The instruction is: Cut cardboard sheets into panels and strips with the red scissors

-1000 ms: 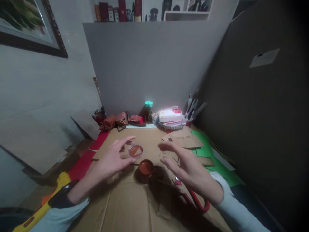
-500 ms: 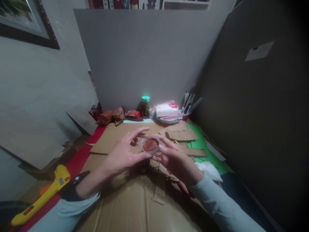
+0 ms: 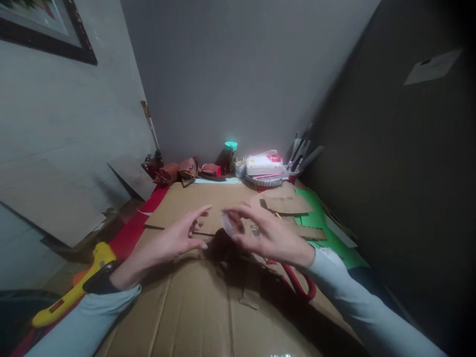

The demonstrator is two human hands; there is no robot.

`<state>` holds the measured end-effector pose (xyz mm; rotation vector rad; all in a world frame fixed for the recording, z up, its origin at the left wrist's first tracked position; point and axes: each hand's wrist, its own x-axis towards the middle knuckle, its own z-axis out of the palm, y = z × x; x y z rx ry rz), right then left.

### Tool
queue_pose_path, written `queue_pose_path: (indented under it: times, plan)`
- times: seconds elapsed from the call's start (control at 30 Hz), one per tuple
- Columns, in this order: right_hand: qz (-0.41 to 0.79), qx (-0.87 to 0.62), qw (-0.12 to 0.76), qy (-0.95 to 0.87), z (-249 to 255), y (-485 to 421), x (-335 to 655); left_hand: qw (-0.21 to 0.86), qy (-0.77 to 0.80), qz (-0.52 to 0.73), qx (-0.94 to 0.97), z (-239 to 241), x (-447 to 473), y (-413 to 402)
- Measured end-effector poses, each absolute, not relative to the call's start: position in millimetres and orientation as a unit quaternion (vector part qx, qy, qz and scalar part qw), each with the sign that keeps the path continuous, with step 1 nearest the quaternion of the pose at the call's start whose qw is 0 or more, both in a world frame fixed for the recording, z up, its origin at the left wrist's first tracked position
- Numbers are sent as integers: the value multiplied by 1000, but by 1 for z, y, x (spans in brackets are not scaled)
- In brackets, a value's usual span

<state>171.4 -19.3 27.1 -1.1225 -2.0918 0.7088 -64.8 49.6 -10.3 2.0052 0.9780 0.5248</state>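
The right hand pinches a small clear round plastic lid, tilted, above the middle of the brown cardboard sheet. The left hand is spread wide and empty beside it. Levelling the lid would likely help.

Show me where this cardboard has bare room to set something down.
Bare: the cardboard nearer than the left hand and right hand, and between them and the back row. Crowded: the back row's jar, tissue pack and pen cup; scraps and scissors by the right hand, which pinches a small clear lid. The left hand is open.
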Motion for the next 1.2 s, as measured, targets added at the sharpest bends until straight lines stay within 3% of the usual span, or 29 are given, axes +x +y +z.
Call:
queue_pose_path:
  times: [0.17, 0.33, 0.6, 1.2]
  plan:
    - [157, -413, 179, -879, 30, -12, 155, 424, 401, 200, 787, -25, -67, 47]
    - [105, -415, 98, -898, 30, -8, 151, 455, 394, 227, 766, -32, -56, 38]
    - [74, -398, 49, -913, 32, -6, 148, 561, 333, 268, 709, -49, -35, 32]
    - [-59, -495, 0, -867, 28, -11, 133, 512, 322, 319, 730, -74, -31, 38]
